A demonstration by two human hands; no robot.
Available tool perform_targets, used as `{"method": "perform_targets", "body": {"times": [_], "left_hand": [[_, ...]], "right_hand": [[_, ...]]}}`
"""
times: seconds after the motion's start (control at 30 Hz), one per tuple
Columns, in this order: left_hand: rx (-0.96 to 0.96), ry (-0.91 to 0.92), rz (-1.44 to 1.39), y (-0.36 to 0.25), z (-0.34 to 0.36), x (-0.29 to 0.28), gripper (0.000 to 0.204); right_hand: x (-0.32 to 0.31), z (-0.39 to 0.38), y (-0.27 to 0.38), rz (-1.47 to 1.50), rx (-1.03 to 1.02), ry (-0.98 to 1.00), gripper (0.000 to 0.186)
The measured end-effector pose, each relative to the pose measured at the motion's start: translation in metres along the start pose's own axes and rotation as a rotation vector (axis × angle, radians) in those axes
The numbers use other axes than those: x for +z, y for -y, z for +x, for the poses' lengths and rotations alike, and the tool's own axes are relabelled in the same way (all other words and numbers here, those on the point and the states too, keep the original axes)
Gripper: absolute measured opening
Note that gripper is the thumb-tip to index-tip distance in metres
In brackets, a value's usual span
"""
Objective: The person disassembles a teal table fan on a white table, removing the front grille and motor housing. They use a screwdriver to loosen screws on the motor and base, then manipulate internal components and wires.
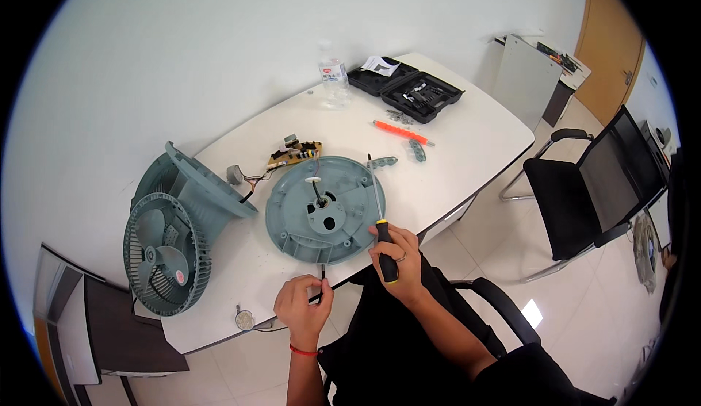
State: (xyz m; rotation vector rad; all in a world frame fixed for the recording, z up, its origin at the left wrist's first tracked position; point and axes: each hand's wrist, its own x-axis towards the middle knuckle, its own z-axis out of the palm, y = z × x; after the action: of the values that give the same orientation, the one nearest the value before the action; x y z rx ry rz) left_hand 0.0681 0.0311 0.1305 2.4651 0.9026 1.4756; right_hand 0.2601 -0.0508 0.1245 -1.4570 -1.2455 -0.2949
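My right hand point(401, 263) is wrapped round the black and yellow handle of a screwdriver point(385, 249). Its long shaft points away from me over the right edge of a round grey-green plastic fan base point(292, 212). Below the base's near rim, my left hand point(301, 307) pinches a black power cord point(323, 274) at the table edge. A white piece point(312, 180) and wires stand up at the base's centre hole. Behind the base lies a circuit board point(296, 155), with wires running to a small grey motor point(234, 175).
Left stand the fan housing point(212, 187) and its caged blade point(171, 263). Farther back are a water bottle point(334, 77), a black tool case point(423, 99), an orange pen-like tool point(398, 132) and small grey plastic parts point(417, 150). A round metal disc point(244, 320) lies near the front edge. A chair point(562, 194) stands right.
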Motion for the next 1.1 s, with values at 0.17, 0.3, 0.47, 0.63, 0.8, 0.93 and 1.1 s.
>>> {"method": "perform_targets", "body": {"times": [0.17, 0.3, 0.47, 0.63, 0.8, 0.93, 1.1], "left_hand": [[-0.007, 0.001, 0.003, -0.005, 0.0, 0.0, 0.023], [0.0, 0.013, -0.013, -0.006, -0.001, -0.001, 0.023], [0.007, 0.038, -0.006, -0.004, -0.002, 0.0, 0.022], [0.015, 0.046, 0.043, -0.005, -0.002, 0.0, 0.021], [0.024, 0.05, 0.054, -0.006, -0.003, 0.004, 0.021], [0.007, 0.065, 0.054, -0.005, -0.003, 0.003, 0.02], [-0.229, 0.22, -0.051, -0.014, 0.003, -0.006, 0.016]], "right_hand": [[0.011, -0.006, 0.01, 0.012, 0.045, -0.067, 0.028], [0.015, -0.013, 0.015, 0.034, -0.001, -0.05, 0.035], [0.02, -0.028, 0.017, 0.036, -0.14, 0.011, 0.03], [0.017, -0.026, 0.018, 0.136, -0.255, 0.034, 0.025], [0.016, -0.025, 0.007, 0.053, -0.157, -0.113, 0.028], [0.013, -0.02, 0.006, 0.079, -0.149, -0.066, 0.029], [0.004, -0.018, 0.002, 0.098, -0.235, 0.047, 0.017]]}}
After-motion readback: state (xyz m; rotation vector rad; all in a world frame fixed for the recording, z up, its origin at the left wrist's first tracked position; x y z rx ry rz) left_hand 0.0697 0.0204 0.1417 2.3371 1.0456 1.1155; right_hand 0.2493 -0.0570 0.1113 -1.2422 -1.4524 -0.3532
